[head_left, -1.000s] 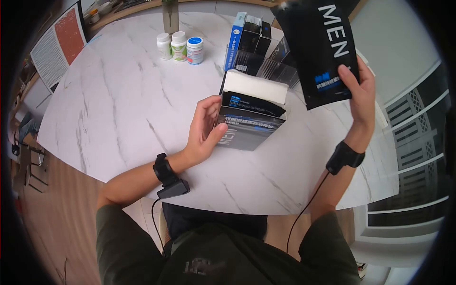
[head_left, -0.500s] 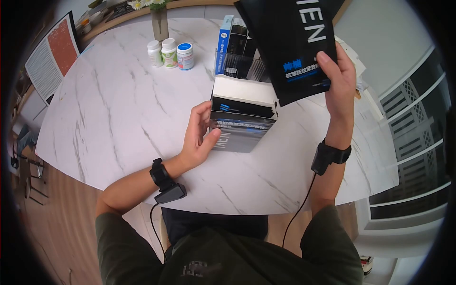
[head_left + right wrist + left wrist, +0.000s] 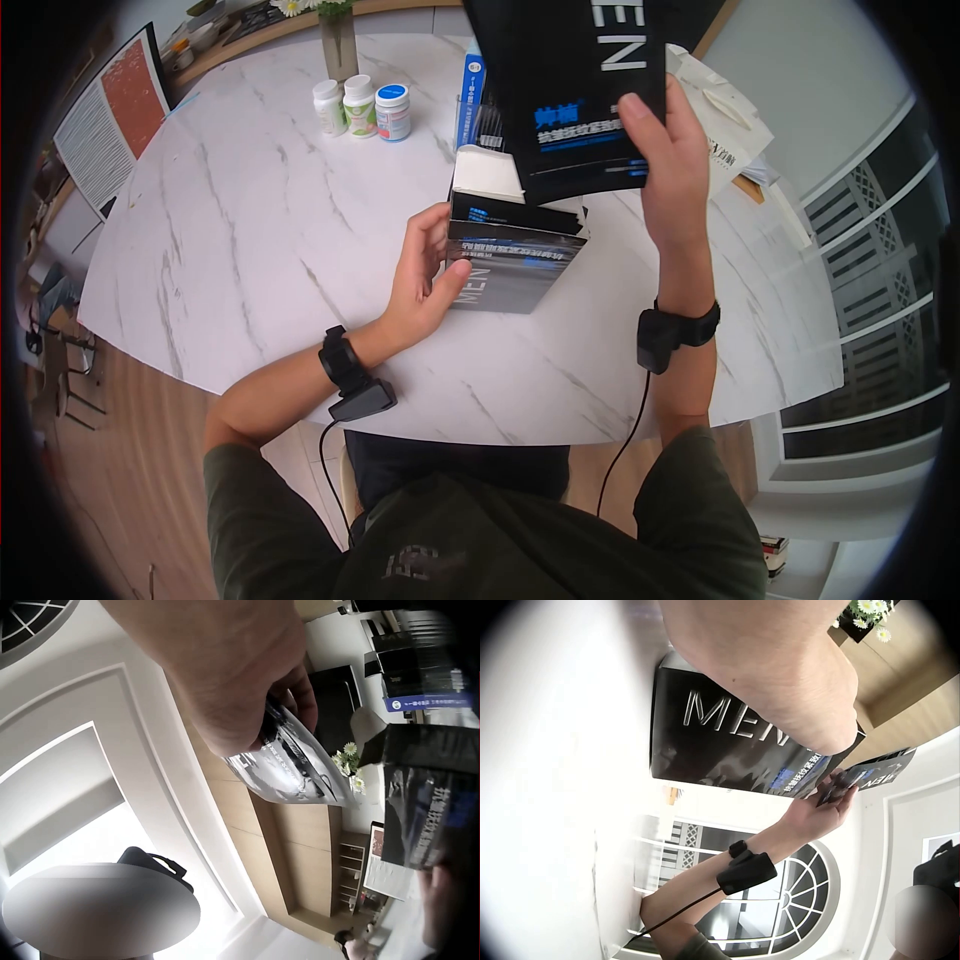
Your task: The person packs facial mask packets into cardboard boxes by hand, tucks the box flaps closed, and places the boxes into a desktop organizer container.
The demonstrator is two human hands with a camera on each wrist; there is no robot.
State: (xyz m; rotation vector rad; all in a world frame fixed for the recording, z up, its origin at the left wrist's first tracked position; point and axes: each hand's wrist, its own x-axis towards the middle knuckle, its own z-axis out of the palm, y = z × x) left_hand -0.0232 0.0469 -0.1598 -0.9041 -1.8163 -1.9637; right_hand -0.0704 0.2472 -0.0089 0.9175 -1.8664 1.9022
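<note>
An open-topped dark box marked MEN stands on the marble table, its white flap raised. My left hand grips the box's left side, thumb on the front and fingers round the edge. My right hand pinches a black pouch with white and blue print by its lower right part. The pouch's bottom corner overlaps the box's open top in the head view; whether they touch I cannot tell. In the right wrist view the pouch hangs beside the box.
Three small bottles stand at the back left, near a vase. Behind the box is a blue upright box in a clear holder, partly hidden by the pouch. A white bag lies at the back right.
My right hand has moved left with the black pouch, bringing its lower corner across the box's top. My left hand keeps its grip on the box.
</note>
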